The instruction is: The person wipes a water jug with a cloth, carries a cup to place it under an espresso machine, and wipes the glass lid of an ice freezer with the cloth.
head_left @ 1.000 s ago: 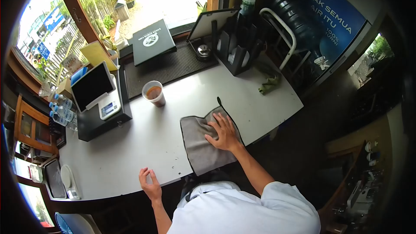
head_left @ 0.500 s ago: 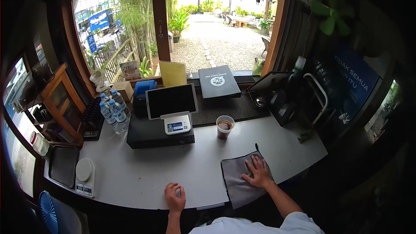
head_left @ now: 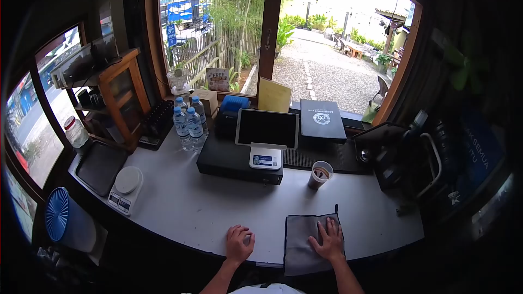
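The cloth (head_left: 300, 247) lies spread flat on the surface (head_left: 180, 220), its near end reaching past the front edge. On it rests the right hand (head_left: 328, 242), palm down, fingers spread, gripping nothing. The left hand (head_left: 239, 245), empty and loosely curled, is at the front edge, apart from the cloth. Beyond the cloth stands a cup (head_left: 319, 176) of dark drink; left of that, a tablet (head_left: 267, 129) on a black box (head_left: 231, 164), then bottles (head_left: 190, 128). Farther left sit a scale (head_left: 126, 190) and a tray (head_left: 102, 166).
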Motion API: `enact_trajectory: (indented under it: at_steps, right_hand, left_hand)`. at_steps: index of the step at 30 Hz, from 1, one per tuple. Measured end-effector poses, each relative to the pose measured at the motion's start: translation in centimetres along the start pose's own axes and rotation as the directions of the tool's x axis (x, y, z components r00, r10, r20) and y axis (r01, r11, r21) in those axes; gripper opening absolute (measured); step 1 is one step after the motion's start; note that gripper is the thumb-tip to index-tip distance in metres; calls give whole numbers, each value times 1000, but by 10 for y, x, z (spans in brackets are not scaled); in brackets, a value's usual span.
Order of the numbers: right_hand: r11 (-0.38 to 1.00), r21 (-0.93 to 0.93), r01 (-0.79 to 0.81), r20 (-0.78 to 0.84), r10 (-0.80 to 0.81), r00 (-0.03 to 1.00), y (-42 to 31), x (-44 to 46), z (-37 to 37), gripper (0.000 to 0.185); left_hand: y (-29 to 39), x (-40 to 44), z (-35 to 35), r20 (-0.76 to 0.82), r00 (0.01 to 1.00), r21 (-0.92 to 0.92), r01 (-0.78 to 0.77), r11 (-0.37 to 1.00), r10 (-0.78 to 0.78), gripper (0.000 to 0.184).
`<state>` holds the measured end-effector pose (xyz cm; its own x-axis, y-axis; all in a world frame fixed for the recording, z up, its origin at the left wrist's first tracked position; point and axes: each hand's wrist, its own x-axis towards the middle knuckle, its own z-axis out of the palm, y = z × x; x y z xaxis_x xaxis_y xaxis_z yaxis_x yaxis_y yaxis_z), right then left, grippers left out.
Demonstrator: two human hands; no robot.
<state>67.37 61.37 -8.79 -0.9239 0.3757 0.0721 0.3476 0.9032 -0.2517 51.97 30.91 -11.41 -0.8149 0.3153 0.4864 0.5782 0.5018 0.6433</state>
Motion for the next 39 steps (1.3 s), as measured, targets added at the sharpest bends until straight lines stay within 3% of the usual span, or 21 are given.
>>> enact_trajectory:
  at_steps: [3, 7, 8, 11, 14, 18, 21, 22, 25, 28, 30, 33, 34, 37, 39]
  right_hand:
    - [998, 52, -33, 12, 32, 999, 8, -4, -9, 76]
    - [898, 20, -439, -184, 435, 882, 38, 8, 5, 74]
    - [894, -18, -447, -170, 438, 883, 41, 9, 13, 73]
    - [974, -29, -223, -80, 220, 972, 13, -1, 15, 74]
    - [996, 42, 76, 77, -79, 994, 3, -12, -4, 75]
    - [945, 5, -326, -202, 320, 926, 30, 3, 17, 71]
    - [992, -79, -100, -194, 83, 977, 38, -1, 30, 69]
    - [999, -20, 48, -175, -50, 983, 43, -9, 29, 69]
    - [967, 56, 248, -64, -244, 968, 76, -28, 5, 72]
    - [1000, -10, 25, -158, -26, 987, 128, -19, -2, 75]
    - [997, -3, -84, -205, 81, 975, 153, -10, 2, 72]
    - [947, -241, 212, -83, -238, 968, 158, -22, 3, 67]
    - [910, -95, 403, -150, -413, 898, 165, -30, 5, 61]
    - [882, 100, 460, -304, -414, 858, 192, -30, -1, 56]
    - [958, 41, 284, -320, -257, 912, 216, -19, -10, 55]
  left_hand:
    - [-6, -5, 0, 10, 1000, -70, 29, 997, -29, 11]
    - [-8, -6, 1, 28, 998, -99, 63, 993, -60, 13]
    - [-4, -5, 1, 31, 997, -91, 68, 993, -66, 13]
    - [18, 0, 7, 106, 991, -28, 88, 996, -85, 14]
    - [50, 8, 18, 162, 986, -216, 73, 974, -38, 14]
    - [105, 3, 44, 274, 960, -293, 19, 956, 65, 16]
    - [139, -9, 76, 368, 912, -321, -58, 945, 181, 26]
    - [151, -12, 88, 390, 900, -308, -72, 949, 195, 32]
    - [188, -26, 127, 451, 871, -252, -86, 964, 195, 48]
    - [224, -47, 155, 523, 832, -169, -113, 979, 186, 61]
    - [250, -52, 170, 531, 826, -181, -108, 978, 189, 59]
    - [272, -58, 194, 512, 842, -210, -71, 975, 171, 58]
    - [270, -58, 202, 495, 855, -228, -43, 973, 154, 57]
    - [270, -49, 210, 459, 882, -223, -5, 975, 110, 54]
    - [275, -47, 208, 462, 886, -131, 18, 991, 45, 52]
